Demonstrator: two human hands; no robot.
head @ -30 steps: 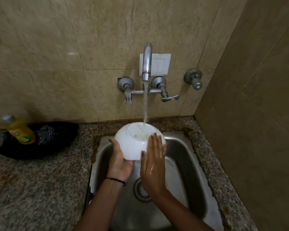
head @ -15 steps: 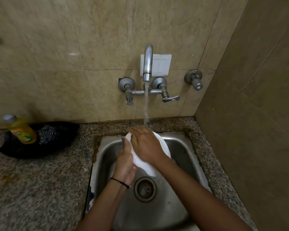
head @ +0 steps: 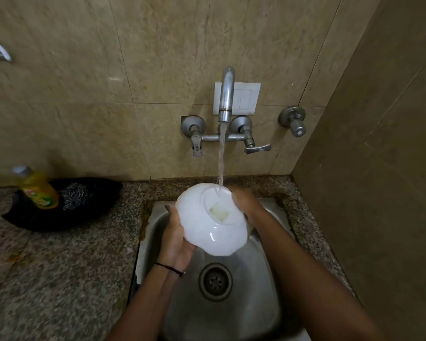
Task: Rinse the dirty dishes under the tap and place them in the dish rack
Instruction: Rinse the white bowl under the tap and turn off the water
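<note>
White bowl (head: 212,225), turned bottom-up, rests in the left hand (head: 180,238), which cups it from the near left with the thumb up its side and the fingers curled underneath, out of sight. The right hand (head: 242,201) touches the bowl's far right flank. It is smeared by motion, so I cannot tell whether it grips or only rubs.

Half a second ago that hand lay over the top of the bowl, hiding most of it, and the bowl sat lower and tipped in the sink (head: 266,306). Now the hand has slid off to the side and the foot ring faces up, straight under the water (head: 221,156) falling from the tap (head: 226,94). A pale yellowish patch lies inside the ring, either soap or residue. My reading is that the outside is mid-rinse, with the inside probably still to do before racking.

The bowl's near rim hangs above the drain (head: 215,281), apart from the sink walls on every side. The side wall (head: 369,180) stands close on the right, leaving little swing room there. To the left, the stone counter (head: 59,279) runs wide, with a yellow bottle (head: 38,190) and a black cloth (head: 59,217) holding a steel scrubber (head: 76,195) at its far edge. No dish rack is in view.
</note>
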